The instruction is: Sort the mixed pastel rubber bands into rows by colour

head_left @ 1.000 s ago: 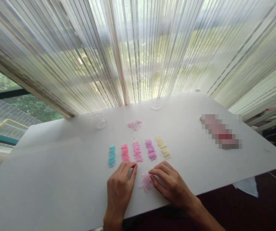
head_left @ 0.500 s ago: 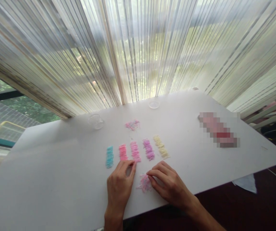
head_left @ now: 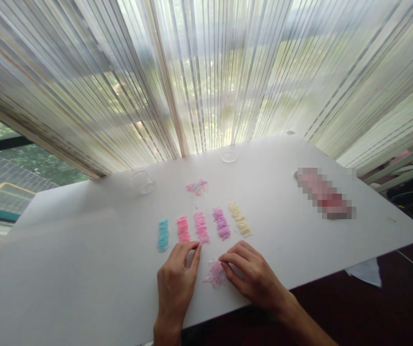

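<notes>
My left hand [head_left: 177, 274] has thumb and forefinger pinched together at the near end of a light pink row [head_left: 201, 227] of short thin pieces; whatever sits between the fingertips is too small to make out. My right hand [head_left: 253, 274] is closed in a pinch at the upper right of a loose mixed pile [head_left: 214, 275] of pink and pale pieces. To the left of the light pink row lie a coral pink row [head_left: 183, 228] and a blue row [head_left: 163, 235]. On its other side are a purple row [head_left: 221, 223] and a pale yellow row [head_left: 240, 220].
Beyond the rows lies another mixed pile [head_left: 197, 187]. Clear round plastic pieces [head_left: 145, 183] and a clear round dish or lid [head_left: 229, 157] stand near the curtain [head_left: 206, 86]. A blurred-out pinkish object [head_left: 323, 194] rests on the right of the white table [head_left: 84, 269].
Very little differs. The view has shifted slightly, and my left hand has drawn a touch to the left, still pinched. My right hand stays at the near pile.
</notes>
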Motion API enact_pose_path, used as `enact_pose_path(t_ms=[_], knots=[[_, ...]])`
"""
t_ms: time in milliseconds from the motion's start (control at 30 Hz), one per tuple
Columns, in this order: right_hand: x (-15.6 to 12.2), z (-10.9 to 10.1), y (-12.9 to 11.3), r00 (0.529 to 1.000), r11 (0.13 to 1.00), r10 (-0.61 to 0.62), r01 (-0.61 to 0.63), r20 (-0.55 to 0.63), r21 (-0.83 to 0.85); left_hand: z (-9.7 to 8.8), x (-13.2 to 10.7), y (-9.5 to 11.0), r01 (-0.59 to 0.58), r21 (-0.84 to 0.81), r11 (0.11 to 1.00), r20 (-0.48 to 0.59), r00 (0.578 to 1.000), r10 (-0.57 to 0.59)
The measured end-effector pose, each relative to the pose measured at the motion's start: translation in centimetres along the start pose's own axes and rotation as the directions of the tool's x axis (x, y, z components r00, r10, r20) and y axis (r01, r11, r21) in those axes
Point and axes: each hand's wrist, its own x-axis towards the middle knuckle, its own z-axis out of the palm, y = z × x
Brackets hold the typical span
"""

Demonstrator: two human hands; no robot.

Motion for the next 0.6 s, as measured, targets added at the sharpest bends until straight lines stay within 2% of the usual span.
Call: enact_pose_path(t_ms=[300,600], knots=[[-0.2,0.2,0.1,0.999,0.998,0.035,-0.034,0.025,-0.056,-1.3,-2.1,0.1,-0.081,-0.097,0.992,0.22,0.97,0.1],[-0.4,0.4,0.4,0.993,0.997,0.026,-0.017,0.119,-0.075,-1.1,-1.8,1.2,-0.104,-0.125,0.987,0.281,0.95,0.135]])
